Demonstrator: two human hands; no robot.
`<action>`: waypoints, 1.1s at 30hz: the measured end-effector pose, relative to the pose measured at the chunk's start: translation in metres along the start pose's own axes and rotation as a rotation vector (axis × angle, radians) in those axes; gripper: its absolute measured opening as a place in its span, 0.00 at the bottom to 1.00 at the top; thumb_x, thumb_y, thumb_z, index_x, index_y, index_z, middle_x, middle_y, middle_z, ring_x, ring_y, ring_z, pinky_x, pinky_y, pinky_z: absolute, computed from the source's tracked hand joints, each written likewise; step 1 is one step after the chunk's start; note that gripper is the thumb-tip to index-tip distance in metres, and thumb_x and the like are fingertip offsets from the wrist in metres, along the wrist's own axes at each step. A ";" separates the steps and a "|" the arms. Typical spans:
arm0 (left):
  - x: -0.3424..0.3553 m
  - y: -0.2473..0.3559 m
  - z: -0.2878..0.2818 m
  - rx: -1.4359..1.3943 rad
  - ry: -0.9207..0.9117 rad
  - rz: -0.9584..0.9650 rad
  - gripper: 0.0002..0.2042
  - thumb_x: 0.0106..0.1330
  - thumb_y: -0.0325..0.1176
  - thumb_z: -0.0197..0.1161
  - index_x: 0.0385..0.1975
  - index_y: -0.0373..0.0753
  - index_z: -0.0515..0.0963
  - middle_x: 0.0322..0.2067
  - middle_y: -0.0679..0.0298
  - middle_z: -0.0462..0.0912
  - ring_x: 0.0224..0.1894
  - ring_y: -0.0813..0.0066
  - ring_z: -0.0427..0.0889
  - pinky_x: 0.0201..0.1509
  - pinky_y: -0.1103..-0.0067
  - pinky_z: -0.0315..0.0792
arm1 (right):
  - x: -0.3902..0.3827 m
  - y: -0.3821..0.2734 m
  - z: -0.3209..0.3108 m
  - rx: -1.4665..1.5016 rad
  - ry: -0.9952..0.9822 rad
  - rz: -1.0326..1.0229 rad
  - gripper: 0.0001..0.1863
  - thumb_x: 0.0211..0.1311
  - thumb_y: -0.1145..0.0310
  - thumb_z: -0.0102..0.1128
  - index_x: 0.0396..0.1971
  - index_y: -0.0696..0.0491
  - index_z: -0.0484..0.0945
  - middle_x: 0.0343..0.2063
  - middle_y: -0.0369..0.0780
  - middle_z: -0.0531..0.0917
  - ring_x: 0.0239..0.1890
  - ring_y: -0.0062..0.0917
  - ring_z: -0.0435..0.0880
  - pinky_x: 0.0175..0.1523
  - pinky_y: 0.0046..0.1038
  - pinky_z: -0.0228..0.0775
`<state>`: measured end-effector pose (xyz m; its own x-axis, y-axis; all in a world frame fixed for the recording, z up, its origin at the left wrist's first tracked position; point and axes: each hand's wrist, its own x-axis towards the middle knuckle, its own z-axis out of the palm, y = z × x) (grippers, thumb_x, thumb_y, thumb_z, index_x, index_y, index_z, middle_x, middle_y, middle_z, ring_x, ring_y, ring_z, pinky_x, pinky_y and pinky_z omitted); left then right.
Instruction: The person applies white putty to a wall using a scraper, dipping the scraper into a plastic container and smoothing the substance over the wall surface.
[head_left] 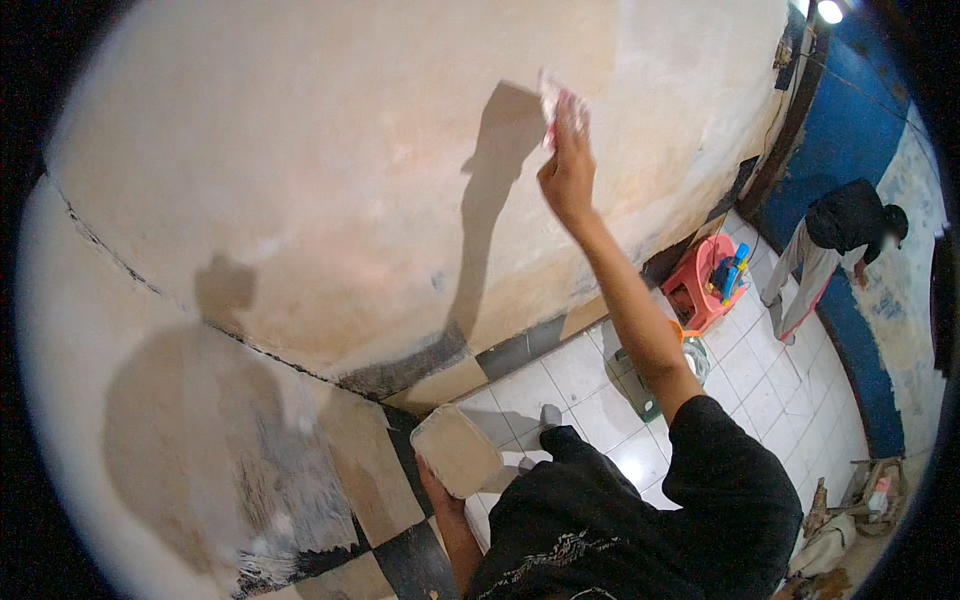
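Observation:
My right arm reaches up and forward along the beige wall (360, 130). Its hand (568, 185) is closed on a crumpled pink-and-white rag (549, 98), held at the wall's surface or just off it; I cannot tell if they touch. Low on the left, my left hand (432, 490) grips the side of a squarish tub (462, 452) that shows a pale beige surface inside. Most of the left hand's fingers are hidden by the tub. The wall has patchy, smeared areas, and a shadow of my arm falls across it.
A coral plastic chair (690, 280) with a blue-and-yellow object on it stands by the wall on the white tiled floor (540, 390). Near my right arm is a green container (640, 385). Another person (845, 220) bends beside a blue wall at the right. Clutter (880, 490) lies lower right.

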<state>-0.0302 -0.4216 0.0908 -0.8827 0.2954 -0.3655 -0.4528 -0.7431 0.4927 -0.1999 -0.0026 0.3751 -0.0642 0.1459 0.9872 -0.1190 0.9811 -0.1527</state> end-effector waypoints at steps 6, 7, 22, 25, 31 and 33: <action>-0.004 0.006 0.008 0.059 0.035 0.036 0.29 0.71 0.55 0.36 0.63 0.40 0.59 0.59 0.54 0.66 0.58 0.54 0.69 0.59 0.60 0.68 | 0.088 0.012 0.022 0.052 -0.052 0.118 0.41 0.43 0.89 0.47 0.64 0.58 0.55 0.58 0.54 0.67 0.62 0.50 0.62 0.64 0.45 0.57; -0.003 0.004 0.010 0.064 0.034 0.030 0.29 0.71 0.55 0.36 0.63 0.40 0.59 0.59 0.54 0.66 0.58 0.54 0.69 0.59 0.60 0.68 | 0.075 0.011 0.040 0.007 -0.074 0.085 0.41 0.44 0.89 0.48 0.65 0.58 0.54 0.58 0.54 0.67 0.63 0.51 0.61 0.64 0.45 0.56; -0.011 0.005 0.010 0.095 0.061 0.052 0.29 0.70 0.55 0.37 0.63 0.40 0.59 0.59 0.54 0.67 0.58 0.54 0.69 0.59 0.60 0.68 | 0.140 -0.017 -0.006 -0.029 0.089 -0.181 0.42 0.42 0.89 0.46 0.65 0.55 0.56 0.60 0.52 0.65 0.56 0.49 0.70 0.54 0.40 0.70; -0.011 0.004 0.009 0.101 0.064 0.052 0.29 0.70 0.55 0.38 0.63 0.40 0.59 0.59 0.54 0.67 0.58 0.54 0.69 0.58 0.60 0.68 | 0.163 0.008 0.039 0.028 0.037 -0.241 0.37 0.62 0.78 0.47 0.69 0.47 0.44 0.61 0.49 0.62 0.58 0.52 0.66 0.62 0.51 0.60; -0.014 0.009 0.015 0.134 0.066 0.082 0.29 0.70 0.55 0.37 0.63 0.39 0.59 0.59 0.54 0.67 0.58 0.55 0.70 0.58 0.60 0.68 | 0.011 -0.075 0.067 0.072 -0.334 -0.203 0.35 0.53 0.81 0.47 0.64 0.63 0.51 0.64 0.57 0.55 0.66 0.55 0.51 0.68 0.50 0.44; -0.016 0.009 0.019 0.126 0.075 0.074 0.29 0.70 0.55 0.37 0.63 0.40 0.59 0.59 0.54 0.67 0.58 0.54 0.70 0.58 0.60 0.68 | -0.023 -0.086 0.049 0.017 -0.487 -0.283 0.32 0.59 0.73 0.48 0.63 0.65 0.53 0.62 0.60 0.57 0.66 0.55 0.52 0.68 0.51 0.46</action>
<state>-0.0228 -0.4218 0.1158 -0.9045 0.1929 -0.3803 -0.4030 -0.6785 0.6142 -0.2365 -0.0967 0.3632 -0.4772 -0.2022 0.8552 -0.2135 0.9707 0.1104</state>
